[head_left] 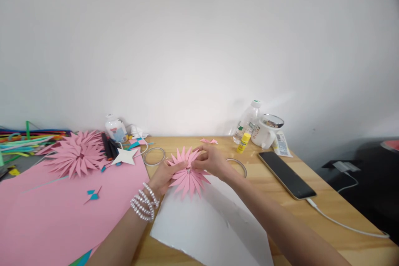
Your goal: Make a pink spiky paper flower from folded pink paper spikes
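A pink paper flower (188, 176) made of pointed folded petals sits over the wooden table (327, 199), above a white sheet of paper (212, 224). My left hand (164, 176), with pearl bracelets on the wrist, holds the flower's left side. My right hand (210, 161) pinches petals at its upper right. Two small loose pink folded petals (208, 141) lie behind the hands.
A large pink sheet (46, 212) covers the left, with finished pink flowers (76, 153), a white paper star (124, 156) and coloured strips (25, 137). Two tape rings (154, 156), a yellow glue stick (243, 142), bottle (247, 121), white mug (264, 132) and a cabled phone (286, 173) are nearby.
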The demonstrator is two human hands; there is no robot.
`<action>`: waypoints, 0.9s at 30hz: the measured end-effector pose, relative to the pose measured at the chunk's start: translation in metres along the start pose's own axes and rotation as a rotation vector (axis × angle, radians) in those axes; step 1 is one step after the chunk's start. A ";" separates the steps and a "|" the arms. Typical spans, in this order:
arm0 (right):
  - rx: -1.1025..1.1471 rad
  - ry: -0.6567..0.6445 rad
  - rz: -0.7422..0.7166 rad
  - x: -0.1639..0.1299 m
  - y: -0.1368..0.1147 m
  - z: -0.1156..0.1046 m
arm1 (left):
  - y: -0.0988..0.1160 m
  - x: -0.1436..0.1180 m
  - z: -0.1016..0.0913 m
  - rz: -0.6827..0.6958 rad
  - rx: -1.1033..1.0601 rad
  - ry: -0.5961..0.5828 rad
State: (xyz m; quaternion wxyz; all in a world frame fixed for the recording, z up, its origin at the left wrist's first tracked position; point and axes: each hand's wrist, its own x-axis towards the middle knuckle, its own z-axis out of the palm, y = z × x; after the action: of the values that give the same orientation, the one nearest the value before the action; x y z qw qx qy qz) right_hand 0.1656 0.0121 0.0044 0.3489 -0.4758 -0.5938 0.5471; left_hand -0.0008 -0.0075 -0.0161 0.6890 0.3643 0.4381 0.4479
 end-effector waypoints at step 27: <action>-0.006 0.218 -0.089 -0.003 0.016 0.017 | -0.002 0.001 0.002 0.017 -0.048 0.029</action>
State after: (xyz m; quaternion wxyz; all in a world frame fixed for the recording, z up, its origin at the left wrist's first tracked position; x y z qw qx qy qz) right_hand 0.1535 0.0028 -0.0139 0.4339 -0.5067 -0.5744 0.4743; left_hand 0.0014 -0.0077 -0.0178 0.6873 0.3447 0.4339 0.4696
